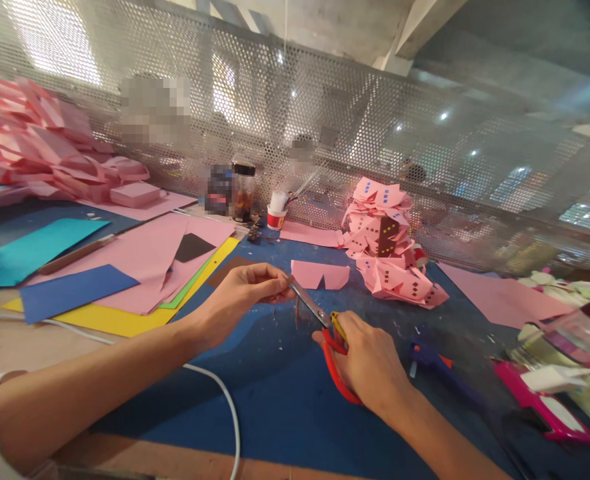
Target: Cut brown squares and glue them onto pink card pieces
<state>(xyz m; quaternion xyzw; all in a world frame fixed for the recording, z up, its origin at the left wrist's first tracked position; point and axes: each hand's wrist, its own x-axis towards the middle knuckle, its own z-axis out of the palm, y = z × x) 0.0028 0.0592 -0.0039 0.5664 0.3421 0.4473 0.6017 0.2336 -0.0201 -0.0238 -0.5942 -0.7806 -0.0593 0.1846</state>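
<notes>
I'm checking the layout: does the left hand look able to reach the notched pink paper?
Probably yes: the notched pink paper lies just beyond the left hand with nothing on top, though the scissors point towards that hand.

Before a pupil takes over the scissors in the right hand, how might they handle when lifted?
The scissors have metallic-looking blades, so they'd probably be stiff and fairly heavy. Joined at a pivot, the halves may swing if lifted by the red handle.

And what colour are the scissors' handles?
The scissors' handles are red and yellow, seen in the head view, the only one.
</notes>
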